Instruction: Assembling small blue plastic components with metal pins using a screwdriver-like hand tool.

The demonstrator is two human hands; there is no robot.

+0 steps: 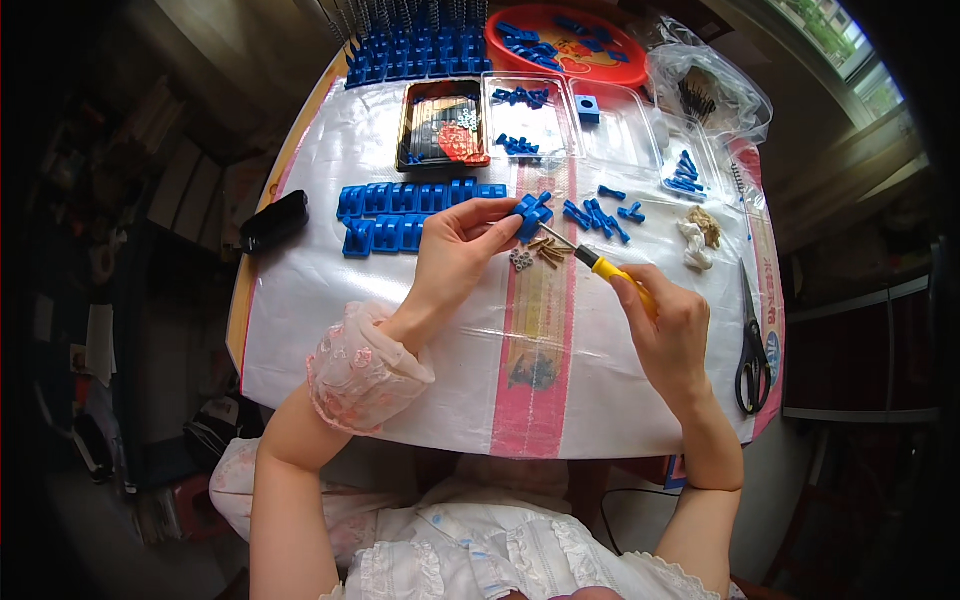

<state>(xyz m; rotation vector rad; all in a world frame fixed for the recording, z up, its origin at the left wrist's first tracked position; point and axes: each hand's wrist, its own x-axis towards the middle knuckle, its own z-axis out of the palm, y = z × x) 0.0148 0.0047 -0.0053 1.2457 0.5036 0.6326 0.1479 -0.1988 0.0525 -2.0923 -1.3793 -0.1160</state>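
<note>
My left hand (462, 243) pinches a small blue plastic part (533, 214) between thumb and fingertips, above the middle of the table. Wrapped round the yellow and black handle of a screwdriver (612, 272), my right hand (665, 315) points its metal shaft up and left at the blue part. The tip meets the part's lower right side; what it touches there is too small to tell. Just below lie a cluster of small nuts (521, 260) and several brass-coloured screws (550, 253). Loose blue pieces (600, 218) are scattered to the right of the held part.
Rows of blue blocks (410, 200) stand at left, near a black case (275, 222). Behind are a black tray (443, 125), clear plastic boxes (525, 115), a red basin (567, 45) and blue blocks with springs (420, 50). Black scissors (752, 360) lie by the right edge.
</note>
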